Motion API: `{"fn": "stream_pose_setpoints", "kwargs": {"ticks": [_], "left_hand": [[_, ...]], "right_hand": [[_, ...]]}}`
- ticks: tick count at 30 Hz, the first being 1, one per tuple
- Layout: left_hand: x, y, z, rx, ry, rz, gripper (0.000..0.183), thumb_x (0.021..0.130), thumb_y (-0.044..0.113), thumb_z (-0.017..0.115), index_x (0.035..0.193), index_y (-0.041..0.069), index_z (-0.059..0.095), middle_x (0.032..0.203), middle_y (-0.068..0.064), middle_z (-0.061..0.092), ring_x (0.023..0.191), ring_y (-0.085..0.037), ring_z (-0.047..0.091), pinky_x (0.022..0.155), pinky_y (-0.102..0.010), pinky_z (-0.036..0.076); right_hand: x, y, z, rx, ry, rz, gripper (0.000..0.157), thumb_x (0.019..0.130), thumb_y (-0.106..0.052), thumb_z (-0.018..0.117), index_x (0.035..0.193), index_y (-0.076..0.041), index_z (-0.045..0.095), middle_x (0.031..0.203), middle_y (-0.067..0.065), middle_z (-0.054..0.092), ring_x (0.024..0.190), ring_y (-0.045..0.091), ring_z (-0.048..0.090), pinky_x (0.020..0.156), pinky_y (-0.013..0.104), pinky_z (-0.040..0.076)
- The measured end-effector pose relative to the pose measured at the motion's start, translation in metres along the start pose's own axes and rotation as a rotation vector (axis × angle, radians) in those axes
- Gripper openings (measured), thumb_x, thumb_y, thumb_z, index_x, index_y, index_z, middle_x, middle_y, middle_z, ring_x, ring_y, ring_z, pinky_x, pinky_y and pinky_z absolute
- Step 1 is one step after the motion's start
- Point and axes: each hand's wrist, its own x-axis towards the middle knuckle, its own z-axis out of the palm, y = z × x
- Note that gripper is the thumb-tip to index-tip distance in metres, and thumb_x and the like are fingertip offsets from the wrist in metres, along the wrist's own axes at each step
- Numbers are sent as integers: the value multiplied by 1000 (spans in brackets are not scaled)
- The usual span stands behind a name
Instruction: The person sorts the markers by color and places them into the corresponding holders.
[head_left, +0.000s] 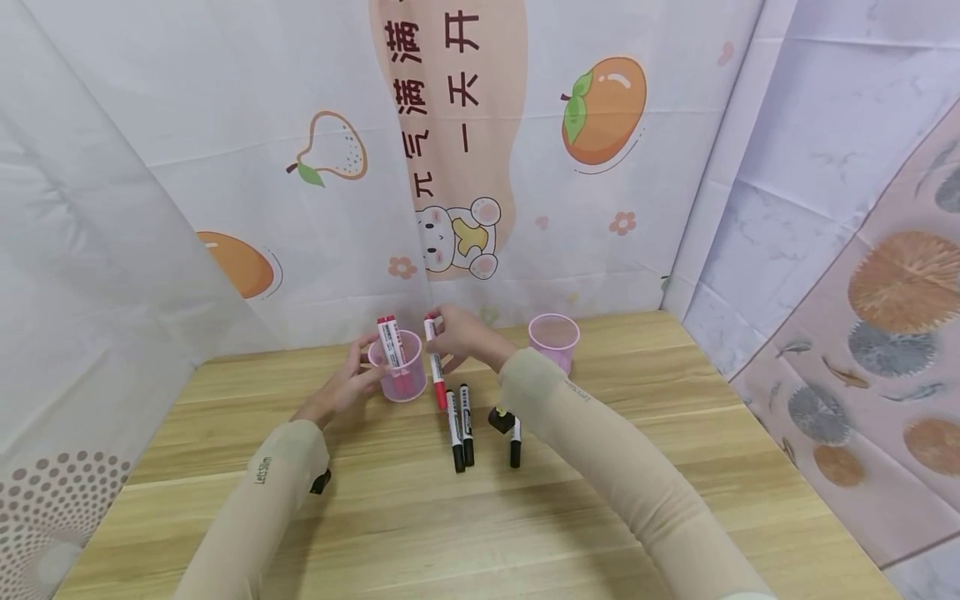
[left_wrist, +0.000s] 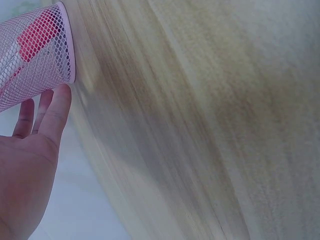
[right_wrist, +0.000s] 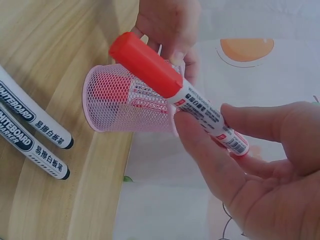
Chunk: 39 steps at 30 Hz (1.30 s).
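Note:
My right hand (head_left: 468, 335) pinches a red whiteboard marker (right_wrist: 200, 110) between thumb and fingers, its red cap pointing down toward the table. This marker is just right of a pink mesh pen cup (head_left: 405, 388) and outside it. Around the left side of that cup, my left hand (head_left: 347, 387) grips with the thumb in front and the fingers behind. In the left wrist view, fingertips lie right at the cup's base rim. Red markers (head_left: 389, 340) stand in the cup, caps down, leaning left, their upper ends above the rim.
Two black-capped whiteboard markers (head_left: 455, 433) lie side by side in front of the cup. Another black-capped marker (head_left: 515, 452) lies farther right, partly hidden by the right wrist. A second pink mesh cup (head_left: 557, 358) stands at the back right, near the printed curtain (head_left: 540, 250).

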Motion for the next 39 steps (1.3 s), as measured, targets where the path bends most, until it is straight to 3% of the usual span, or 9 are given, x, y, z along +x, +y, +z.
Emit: {"fn": "stream_pose_setpoints", "kwargs": {"ticks": [10,19,29,39], "left_hand": [[-1,0,1,-14,-1,5,78,103,28,58,160,16,7,143,-31,33,127,-45,43,110,-61,40],[1,-3,1,-3,3,6,78,102,30,58,160,16,8,141,-29,35,126,-44,45,108,-60,42],[1,-4,-1,7,-1,-9,76,103,33,57,160,19,8,142,-28,36,127,-44,45,108,-60,43],[-1,-3,0,2,-2,11,79,103,32,57,160,16,5,143,-29,34,127,-44,45,108,-60,42]], "right_hand": [[3,-8,1,10,51,-36,62,93,1,70,148,-2,43,107,16,65,89,29,69,62,37,63],[6,-16,3,52,78,-41,60,91,-2,74,145,-5,47,110,14,68,87,26,69,71,44,64],[10,-20,6,61,112,-74,57,92,-3,74,142,-5,47,108,15,68,84,26,70,66,38,64],[14,-27,10,145,190,-137,57,92,-3,73,142,-11,48,110,10,63,90,26,68,76,45,63]]}}
